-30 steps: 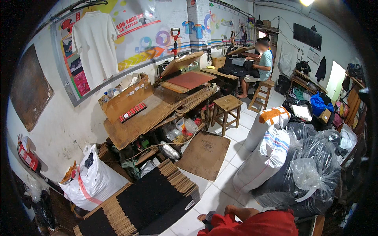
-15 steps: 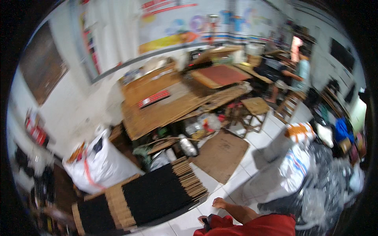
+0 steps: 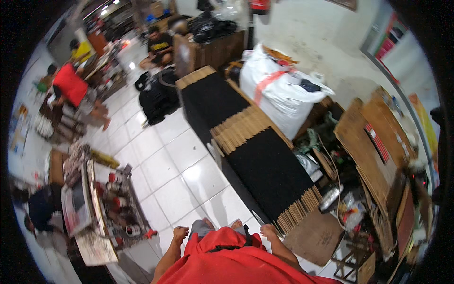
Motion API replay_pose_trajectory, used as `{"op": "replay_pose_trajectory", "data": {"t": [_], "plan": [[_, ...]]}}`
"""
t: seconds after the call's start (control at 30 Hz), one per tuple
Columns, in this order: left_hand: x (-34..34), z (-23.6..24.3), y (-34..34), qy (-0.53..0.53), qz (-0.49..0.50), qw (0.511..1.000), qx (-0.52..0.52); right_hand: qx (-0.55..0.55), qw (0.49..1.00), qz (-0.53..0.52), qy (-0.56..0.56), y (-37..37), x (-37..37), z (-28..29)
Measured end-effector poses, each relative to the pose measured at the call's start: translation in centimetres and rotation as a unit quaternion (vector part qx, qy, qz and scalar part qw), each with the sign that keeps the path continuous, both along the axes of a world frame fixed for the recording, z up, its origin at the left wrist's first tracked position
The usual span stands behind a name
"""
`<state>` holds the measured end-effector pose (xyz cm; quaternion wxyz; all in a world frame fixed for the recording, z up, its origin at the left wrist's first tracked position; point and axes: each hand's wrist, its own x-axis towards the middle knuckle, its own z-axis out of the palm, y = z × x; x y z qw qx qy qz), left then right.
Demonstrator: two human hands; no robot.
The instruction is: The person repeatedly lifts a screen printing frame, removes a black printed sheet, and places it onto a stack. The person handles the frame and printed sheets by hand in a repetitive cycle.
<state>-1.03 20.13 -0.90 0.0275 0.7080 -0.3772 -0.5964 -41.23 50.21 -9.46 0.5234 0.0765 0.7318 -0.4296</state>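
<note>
My left hand (image 3: 180,234) hangs low on the left of my body, fingers curled and nothing visible in them. My right hand (image 3: 268,230) is also curled, with no object showing. It is close to the near end of a long row of thin brown boards (image 3: 297,208), laid overlapping; whether it touches them I cannot tell. Black fabric (image 3: 272,165) covers most of these boards in two broad sections, with a bare strip of board edges between. The row stretches away from me toward the upper left, on a low dark stand.
White floor tiles (image 3: 158,163) lie left of the row. A stuffed white sack (image 3: 274,94) stands behind it. A cluttered bench (image 3: 97,222) is at left, a brown floor board (image 3: 314,236) at right. Black bundles (image 3: 158,97) lie farther off; several people sit beyond.
My view has swung left, bringing the people and left bench into sight. The board row now runs lengthwise ahead. Both my hands show now; only one showed before.
</note>
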Motion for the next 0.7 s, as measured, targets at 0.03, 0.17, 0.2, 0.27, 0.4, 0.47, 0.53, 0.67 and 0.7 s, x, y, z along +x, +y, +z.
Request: {"op": "replay_pose_trajectory", "data": {"t": [0.03, 0.17, 0.2, 0.27, 0.4, 0.47, 0.53, 0.67, 0.7], "plan": [[2.1, -1.0, 1.4, -0.016, 0.008, 1.000, 0.018, 0.091, 0.991, 0.083, 0.058, -2.1, -0.7, -0.3], [9.8, -5.3, 8.1, -0.095, -0.335, 0.933, -0.091, 0.116, 0.913, 0.316, 0.232, -9.1, -4.2, -0.2], [10.6, -6.5, 9.7, -0.089, -0.282, 0.953, -0.057, 0.117, 0.893, 0.358, 0.245, -11.2, -5.2, 0.5], [11.8, -8.9, 12.2, -0.071, -0.171, 0.983, 0.003, 0.110, 0.938, 0.280, 0.171, -15.0, -5.6, 2.7], [11.6, -12.9, 12.0, -0.026, -0.107, 0.994, 0.000, 0.077, 0.962, 0.221, 0.143, -22.2, -4.4, 7.2], [10.5, -13.9, 8.6, 0.006, -0.075, 0.997, -0.023, 0.079, 0.967, 0.208, 0.126, -24.7, -3.4, 8.7], [8.9, -13.1, 4.0, 0.008, -0.054, 0.998, -0.020, 0.096, 0.966, 0.207, 0.117, -26.8, -2.8, 9.5], [5.3, -7.7, -11.1, 0.016, 0.071, 0.997, 0.009, 0.144, 0.950, 0.244, 0.132, -29.6, -1.9, 9.5], [5.2, -6.0, -14.9, 0.008, 0.052, 0.999, -0.010, 0.156, 0.951, 0.228, 0.139, -30.3, -1.7, 9.1]]}}
